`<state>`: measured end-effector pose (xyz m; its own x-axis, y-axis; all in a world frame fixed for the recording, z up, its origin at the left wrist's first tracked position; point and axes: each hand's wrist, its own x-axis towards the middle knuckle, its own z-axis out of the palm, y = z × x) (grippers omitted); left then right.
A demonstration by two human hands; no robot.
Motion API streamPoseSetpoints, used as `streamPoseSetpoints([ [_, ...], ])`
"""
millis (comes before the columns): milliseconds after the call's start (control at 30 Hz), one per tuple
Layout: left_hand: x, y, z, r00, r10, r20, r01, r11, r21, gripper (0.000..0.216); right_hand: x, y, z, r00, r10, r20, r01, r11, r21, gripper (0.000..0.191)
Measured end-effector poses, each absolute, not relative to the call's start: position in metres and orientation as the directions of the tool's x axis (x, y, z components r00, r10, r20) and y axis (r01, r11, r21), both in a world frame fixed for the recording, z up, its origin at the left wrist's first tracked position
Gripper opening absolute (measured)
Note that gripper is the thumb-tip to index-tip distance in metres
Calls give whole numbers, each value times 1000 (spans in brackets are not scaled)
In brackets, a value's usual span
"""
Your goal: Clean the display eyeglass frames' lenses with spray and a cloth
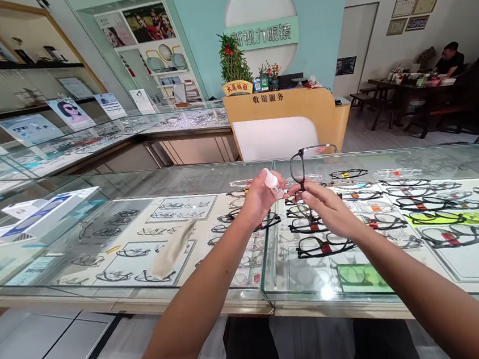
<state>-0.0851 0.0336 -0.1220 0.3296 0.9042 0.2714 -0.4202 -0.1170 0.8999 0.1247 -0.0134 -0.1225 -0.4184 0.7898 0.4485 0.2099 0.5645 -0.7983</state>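
Note:
My left hand is closed around a small white bottle with a pointed white top, held upright over the glass counter. Just to its right, my right hand pinches a pair of dark-framed eyeglasses by one side, with the frame raised above the fingers. The bottle and the eyeglasses are close together but look apart. A crumpled beige cloth lies on the counter's glass top, left of my left forearm.
Several rows of eyeglasses show through the glass beneath my hands. A white and blue box stands on the counter at the left. Beyond are a wooden cashier desk with plants and, far right, a seated person at a dark table.

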Motion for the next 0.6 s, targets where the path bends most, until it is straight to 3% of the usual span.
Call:
streamPoseSetpoints([
  [167,-85,39,-134,179,920,348,-210,-310,927,60,121,-15,-126,-485,785,386,157,512,-844,38],
  [400,-87,35,-132,166,907,387,83,-404,911,56,118,-18,-130,-511,772,378,106,493,-863,39],
  [600,-83,28,-125,209,894,397,122,-426,896,59,118,-18,-130,-519,771,369,101,484,-869,41],
])
